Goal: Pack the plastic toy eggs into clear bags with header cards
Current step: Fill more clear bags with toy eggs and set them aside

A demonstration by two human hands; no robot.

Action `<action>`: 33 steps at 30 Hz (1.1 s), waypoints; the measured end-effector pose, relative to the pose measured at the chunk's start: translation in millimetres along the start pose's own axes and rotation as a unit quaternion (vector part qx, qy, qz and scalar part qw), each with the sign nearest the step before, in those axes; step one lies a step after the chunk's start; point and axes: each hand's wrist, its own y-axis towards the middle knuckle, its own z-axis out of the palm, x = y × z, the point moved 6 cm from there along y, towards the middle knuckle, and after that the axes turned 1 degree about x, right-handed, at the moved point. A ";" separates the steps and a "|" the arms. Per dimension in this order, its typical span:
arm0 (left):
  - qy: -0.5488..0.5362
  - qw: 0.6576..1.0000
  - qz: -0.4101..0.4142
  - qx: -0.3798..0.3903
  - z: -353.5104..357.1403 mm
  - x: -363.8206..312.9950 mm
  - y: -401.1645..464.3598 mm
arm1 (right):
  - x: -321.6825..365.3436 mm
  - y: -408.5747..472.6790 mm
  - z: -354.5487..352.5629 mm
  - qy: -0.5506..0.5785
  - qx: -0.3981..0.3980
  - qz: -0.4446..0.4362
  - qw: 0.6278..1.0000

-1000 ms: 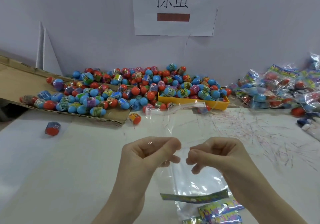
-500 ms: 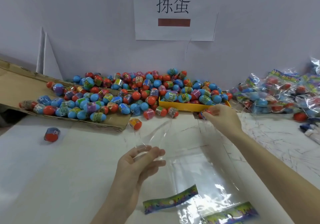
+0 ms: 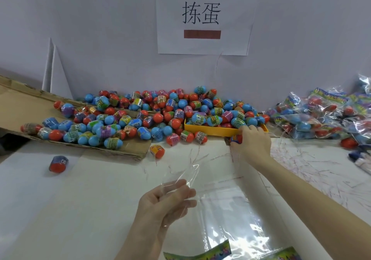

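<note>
Nearest me, just below my left hand [image 3: 166, 201], the printed header card [image 3: 197, 252] marks the closed bottom of the clear bag [image 3: 226, 215], which runs up the worktop [image 3: 70, 209] from there. My left hand has the bag's open end: the fingers are loosely curled with the film pinched against the thumb, and the mouth lifts off the worktop just past my fingertips. I judge this film to be almost weightless, limp and slick, so it will collapse or slide if I let go; the lip is the place to hold it, with a finger inside to keep it gaping. Farther out, up and to the right of that hand and well apart from it, my right hand [image 3: 251, 141] is curled round one egg [image 3: 236, 138], red and blue, right at the near edge of the yellow tray [image 3: 208, 131]. The plastic toy eggs [image 3: 140, 117] should be light, rigid and smooth, quick to roll, so I would take each round its banded middle, where the printed wrap gives some grip, not by its glossy ends. The main heap spreads beyond and left of both hands, over the tray and the flattened cardboard [image 3: 24, 103], with one stray egg [image 3: 58, 164] far to the left of my left hand. Filled bags [image 3: 321, 117] lie piled beyond and right of my right hand, by the wall
</note>
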 end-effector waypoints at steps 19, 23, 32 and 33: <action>0.135 0.971 0.196 -0.035 38.3 -48.6 -25.3 | 56.8 -122.7 -165.7 0.559 0.028 -0.200 0.804; 0.184 0.955 0.230 -0.033 46.0 -51.4 -33.4 | 61.0 -126.1 -170.5 0.445 -0.022 -0.201 0.873; 0.214 0.941 0.260 -0.034 48.4 -56.5 -36.8 | 65.7 -134.1 -176.6 0.379 -0.053 -0.231 0.894; 0.213 0.941 0.260 -0.035 48.3 -56.5 -36.8 | 66.1 -134.5 -173.9 0.392 -0.027 -0.227 0.891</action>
